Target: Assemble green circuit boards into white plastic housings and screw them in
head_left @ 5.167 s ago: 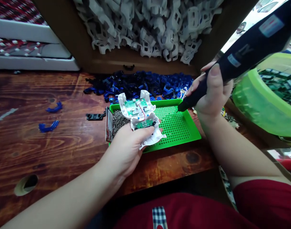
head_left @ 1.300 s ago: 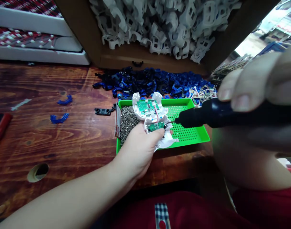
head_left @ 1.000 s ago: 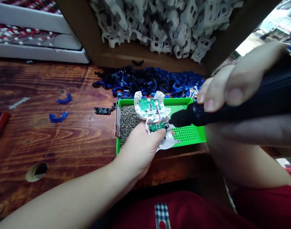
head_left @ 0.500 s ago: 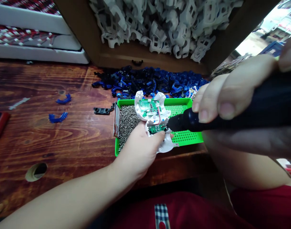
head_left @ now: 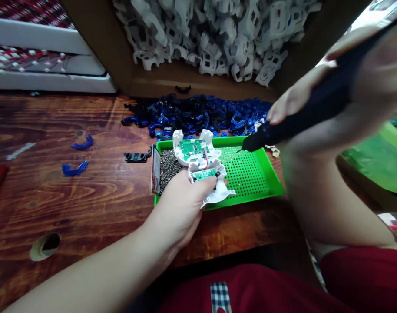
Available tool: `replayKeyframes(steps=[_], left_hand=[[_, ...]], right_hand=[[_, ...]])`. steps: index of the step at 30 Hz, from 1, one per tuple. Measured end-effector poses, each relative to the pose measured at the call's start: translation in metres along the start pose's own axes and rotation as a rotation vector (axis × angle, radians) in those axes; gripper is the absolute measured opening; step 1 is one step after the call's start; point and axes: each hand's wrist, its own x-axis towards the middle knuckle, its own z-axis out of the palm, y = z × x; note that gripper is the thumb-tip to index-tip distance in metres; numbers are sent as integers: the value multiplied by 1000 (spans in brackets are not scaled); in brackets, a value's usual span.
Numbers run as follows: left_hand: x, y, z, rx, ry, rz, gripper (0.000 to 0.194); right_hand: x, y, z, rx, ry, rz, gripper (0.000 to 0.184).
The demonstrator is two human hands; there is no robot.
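Observation:
My left hand (head_left: 182, 198) is closed on a white plastic housing (head_left: 223, 191), thumb on top near its small green circuit board (head_left: 205, 174). A thin red-and-white cable joins this part to a second white shell (head_left: 178, 141) with a larger circuit board (head_left: 193, 148). Both shells are above a green perforated tray (head_left: 266, 171). My right hand (head_left: 302, 98) is wrapped around a black electric screwdriver (head_left: 329, 93). The driver slants down to the left, its thin bit over the tray, apart from the housing. Small screws (head_left: 169, 167) fill the tray's left part.
Behind the tray lies a heap of blue and black plastic parts (head_left: 198, 113). A cardboard box (head_left: 159, 84) of white shells (head_left: 211, 48) stands beyond it. White trays (head_left: 51, 80) of red wiring are at the back left. Two blue pieces (head_left: 75, 168) and a table hole (head_left: 45, 246) are left.
My right hand has lifted the screwdriver away from the housing, up and to the right, baring its bit. My left hand still holds the housing, slightly further left in view.

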Motion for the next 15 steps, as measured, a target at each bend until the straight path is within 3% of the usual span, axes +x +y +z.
replayKeyframes(steps=[3, 6, 15], left_hand=[[0, 3, 0, -15, 55, 34, 26], [1, 6, 0, 4, 101, 63, 21], [1, 6, -2, 28, 75, 54, 18]], right_hand=[[2, 30, 4, 30, 95, -52, 16], [-1, 47, 0, 2, 38, 17, 29], [-6, 52, -6, 12, -5, -8, 23]])
